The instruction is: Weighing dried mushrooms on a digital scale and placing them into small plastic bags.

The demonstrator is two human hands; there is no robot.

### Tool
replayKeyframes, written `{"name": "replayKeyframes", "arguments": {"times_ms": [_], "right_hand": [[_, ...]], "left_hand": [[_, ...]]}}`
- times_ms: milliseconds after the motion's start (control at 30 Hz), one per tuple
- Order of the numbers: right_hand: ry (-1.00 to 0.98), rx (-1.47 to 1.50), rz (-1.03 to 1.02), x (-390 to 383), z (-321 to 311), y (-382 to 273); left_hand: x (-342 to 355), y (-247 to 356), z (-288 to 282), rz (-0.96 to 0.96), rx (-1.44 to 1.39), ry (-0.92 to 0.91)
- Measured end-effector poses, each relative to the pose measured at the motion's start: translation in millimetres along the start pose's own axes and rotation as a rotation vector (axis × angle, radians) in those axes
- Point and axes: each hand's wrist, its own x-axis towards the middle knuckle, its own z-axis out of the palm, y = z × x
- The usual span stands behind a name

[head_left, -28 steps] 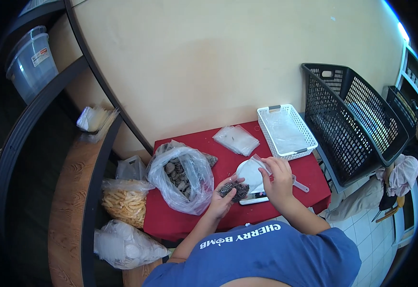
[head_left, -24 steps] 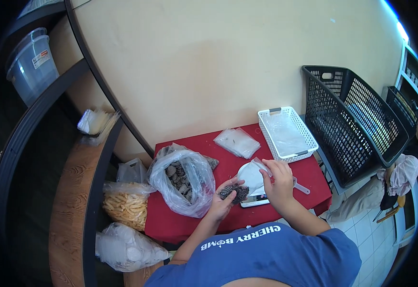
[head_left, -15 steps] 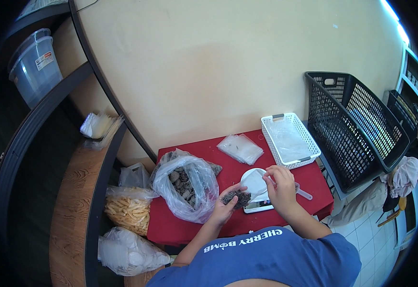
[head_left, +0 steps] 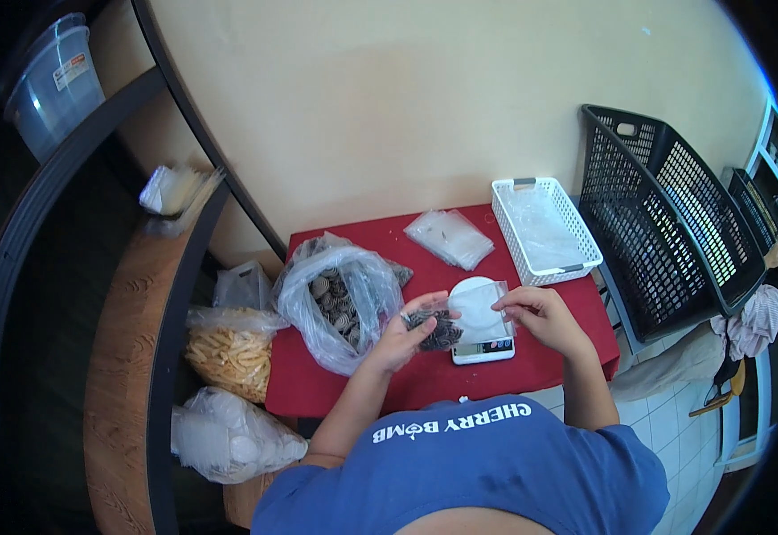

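Right hand has swung farther out from the left hand since the last frame, so the small clear plastic bag is now stretched out between them, and more of the white digital kitchen scale shows. Left hand's fingers are wrapped round the full end of that bag, where dark striped spiral snacks are bunched up. Right hand's fingertips are together, pinching the flat see-through end. So the bag is up in both hands, overlapping the scale's round plate from this angle; can't tell if it's touching it.

Scale sits toward the near edge of the red-covered counter, right of the middle. Over at the left edge there's a big open plastic bag with loads more of the same spirals. Stack of flat clear bags is lying by the far edge, and a white plastic basket with more clear plastic in it takes up the far right corner. Off the counter's left edge, a bag of yellow stick snacks. Past the right edge, a tall black plastic crate.
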Motion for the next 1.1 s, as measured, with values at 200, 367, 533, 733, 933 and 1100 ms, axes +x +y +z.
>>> {"name": "replayKeyframes", "arguments": {"times_ms": [200, 367, 533, 733, 933, 1100], "right_hand": [[-0.232, -0.040, -0.176, 6.0, 13.0, 10.7], [-0.114, -0.015, -0.067, 12.6, 28.9, 16.3], [-0.142, 0.061, 0.128, 16.7, 38.8, 19.1], [-0.093, 0.196, 0.092, 17.1, 45.4, 12.7], [-0.211, -0.044, 0.000, 14.7, 35.8, 12.9], [-0.165, -0.030, 0.000, 8.7, 38.4, 24.4]], "left_hand": [[5.3, 9.6, 1.1, -0.056, -0.026, -0.027], [5.7, 9.2, 3.7, 0.003, 0.110, 0.005], [-2.0, 22.8, 4.2, -0.008, 0.235, -0.052], [-3.1, 21.4, 1.3, -0.104, 0.266, -0.027], [-5.4, 15.8, -3.9, -0.055, 0.222, -0.024], [-11.1, 9.9, 8.5, -0.039, 0.392, -0.004]]}}
